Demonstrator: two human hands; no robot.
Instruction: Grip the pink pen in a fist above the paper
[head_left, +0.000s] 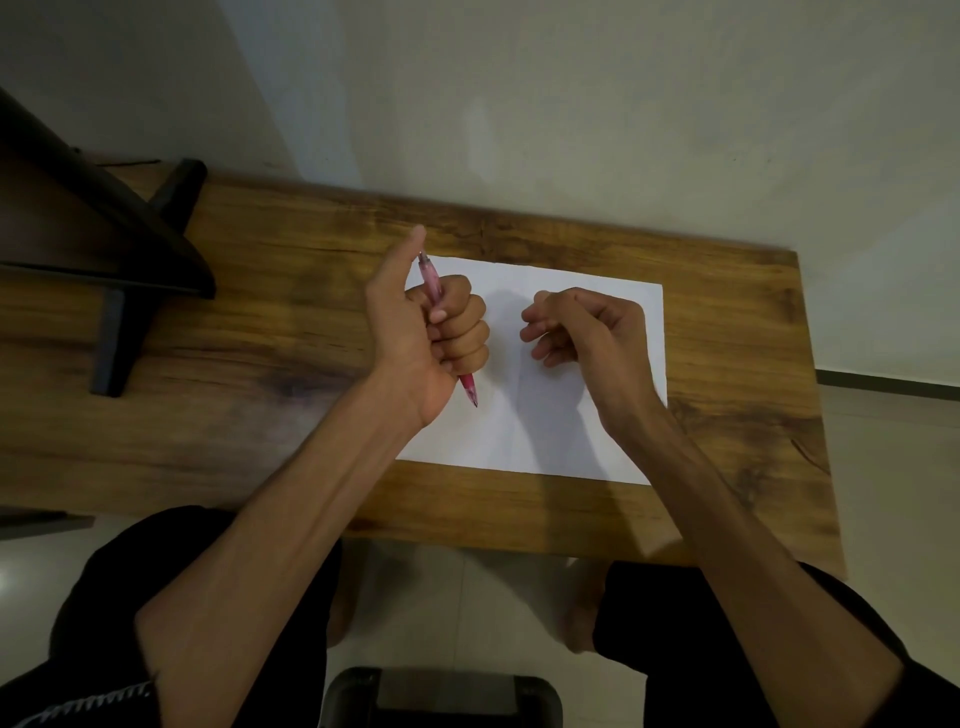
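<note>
Head view: left hand (426, 332) fisted round pink pen (432, 283), thumb up, above white paper (545, 426) on table (270, 332). Right hand (582, 332) loosely curled, holding nothing. Paper blank; writing apparently unstarted.

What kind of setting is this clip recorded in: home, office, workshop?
Probably a home desk or study corner, though I can't be sure. A small wooden table stands against a plain wall, a white sheet of paper lies on it, and the left hand grips a pink pen.
</note>
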